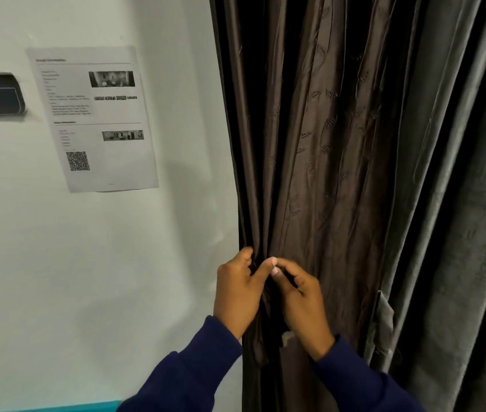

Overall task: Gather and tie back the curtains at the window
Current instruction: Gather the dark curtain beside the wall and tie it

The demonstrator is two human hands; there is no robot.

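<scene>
Hanging brown curtain beside white wall, taped notice.

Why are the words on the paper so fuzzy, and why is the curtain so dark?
In the head view, the paper is small and soft, so only its QR code is clear; the brown curtain has deep black shadows between folds, with a dull sheen on its ridges; both hands, left hand and right hand, look fairly sharp.

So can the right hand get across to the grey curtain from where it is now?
Probably yes. The right hand is pinching folds of the brown curtain beside the left hand. The grey curtain hangs just to its right with nothing between them, though the hand would have to let go of the brown folds first.
</scene>
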